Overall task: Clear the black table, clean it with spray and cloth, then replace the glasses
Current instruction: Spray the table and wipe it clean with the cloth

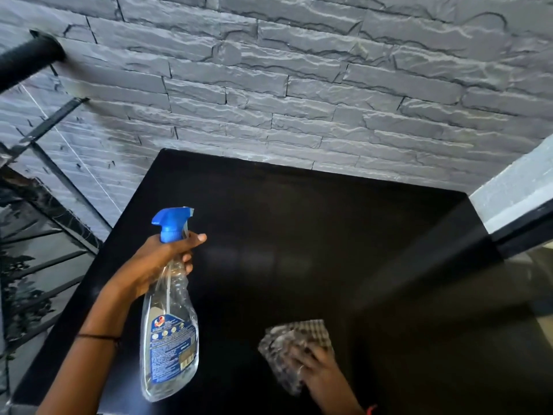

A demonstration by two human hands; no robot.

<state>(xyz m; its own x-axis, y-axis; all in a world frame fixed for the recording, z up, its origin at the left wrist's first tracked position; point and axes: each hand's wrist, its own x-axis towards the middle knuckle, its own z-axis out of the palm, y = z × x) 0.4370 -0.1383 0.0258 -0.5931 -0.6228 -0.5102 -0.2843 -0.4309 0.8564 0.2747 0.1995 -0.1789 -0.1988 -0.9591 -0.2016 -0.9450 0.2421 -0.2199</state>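
The clear plastic spray bottle (169,319) with its blue trigger head (172,221) hangs in the air over the left part of the glossy black table (299,205). The left hand (158,259) grips it round the neck, with the forefinger stretched out beside the trigger. Its long axis runs near upright, the base towards the person and a little low, the head away. The nozzle points to the right, across the tabletop towards its middle rather than straight down at it. Near the front edge the right hand (320,372) lies on a bunched grey-and-white checked cloth (287,336), the fingers laid across it and pressing it to the surface. That part is blurred, so I cannot tell how firmly. No glasses show on the top, so clearing looks done and the spray-and-wipe step is in hand. With the nozzle aimed so flat, I judge that a squeeze could throw mist past the far edge onto the rough grey stone-clad wall (299,85). It could also throw mist over the cloth hand and leave the near-left corner dry. The neck grip on thin, slick plastic could also slip if the fingers get wet. On so dark a gloss, any patch that the cloth misses would likely dry to streaks. To the left stand a black round handrail (30,59) and a glass balustrade panel (45,235), and to the right a white-painted ledge (514,187).
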